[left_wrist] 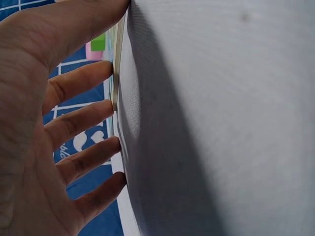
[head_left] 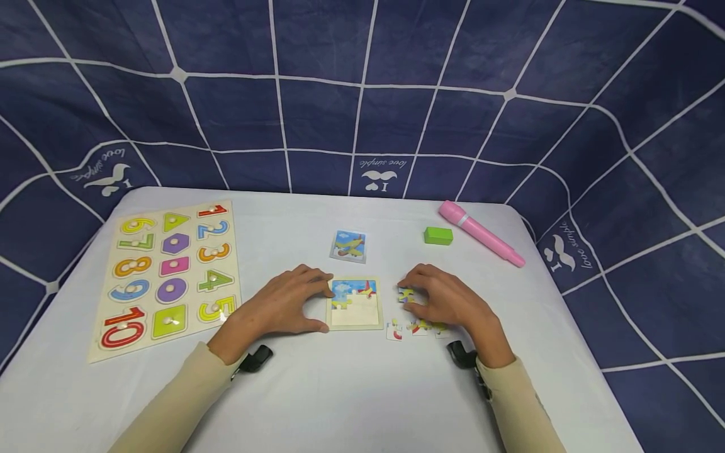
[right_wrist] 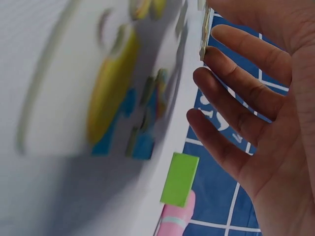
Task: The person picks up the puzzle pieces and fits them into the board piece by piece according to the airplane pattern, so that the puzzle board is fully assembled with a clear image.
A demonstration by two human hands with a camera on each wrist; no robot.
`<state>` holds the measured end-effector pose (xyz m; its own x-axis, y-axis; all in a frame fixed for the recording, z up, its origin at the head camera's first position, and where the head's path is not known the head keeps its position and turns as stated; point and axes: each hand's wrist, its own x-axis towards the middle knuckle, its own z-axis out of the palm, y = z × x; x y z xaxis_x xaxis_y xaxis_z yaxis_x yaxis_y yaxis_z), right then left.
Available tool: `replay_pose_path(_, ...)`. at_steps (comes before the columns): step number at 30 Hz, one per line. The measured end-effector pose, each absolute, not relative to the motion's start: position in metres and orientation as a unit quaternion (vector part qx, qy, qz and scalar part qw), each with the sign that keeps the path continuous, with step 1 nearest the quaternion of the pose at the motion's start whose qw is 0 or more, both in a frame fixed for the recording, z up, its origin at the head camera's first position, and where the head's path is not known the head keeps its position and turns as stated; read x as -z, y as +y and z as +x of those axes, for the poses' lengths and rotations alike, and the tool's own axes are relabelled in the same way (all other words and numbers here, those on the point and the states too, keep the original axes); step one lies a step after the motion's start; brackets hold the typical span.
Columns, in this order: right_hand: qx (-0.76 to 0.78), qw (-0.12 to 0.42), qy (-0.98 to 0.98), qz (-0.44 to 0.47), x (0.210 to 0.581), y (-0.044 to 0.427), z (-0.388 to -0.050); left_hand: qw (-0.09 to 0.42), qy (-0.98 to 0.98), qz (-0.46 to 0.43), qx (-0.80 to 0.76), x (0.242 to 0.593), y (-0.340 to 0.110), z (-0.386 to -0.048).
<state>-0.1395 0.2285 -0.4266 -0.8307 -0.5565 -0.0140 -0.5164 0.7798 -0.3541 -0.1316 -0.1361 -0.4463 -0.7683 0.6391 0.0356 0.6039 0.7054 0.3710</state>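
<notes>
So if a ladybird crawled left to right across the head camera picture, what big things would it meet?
Cream board with colourful numbers and shapes → person's left hand → cream-framed, part-filled picture puzzle → person's right hand.

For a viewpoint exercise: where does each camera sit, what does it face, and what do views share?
Head: on the head, facing forward and down at the puzzle tray; left hand, right hand, both sleeves show.
Left wrist: at that wrist, facing across the white tabletop; only the left hand shows.
Right wrist: at that wrist, facing blurred puzzle parts; only the right hand shows.
Shared: both wrist views include the green block.
</notes>
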Motion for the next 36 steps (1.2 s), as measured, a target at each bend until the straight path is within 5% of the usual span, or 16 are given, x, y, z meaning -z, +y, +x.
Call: replay_pose_path(36,0.157,0.041,0.923,-0.35,0.413,0.181,-0.156,0.046,0.921,0.342,-0.179,0.446,-0.136,-0.131)
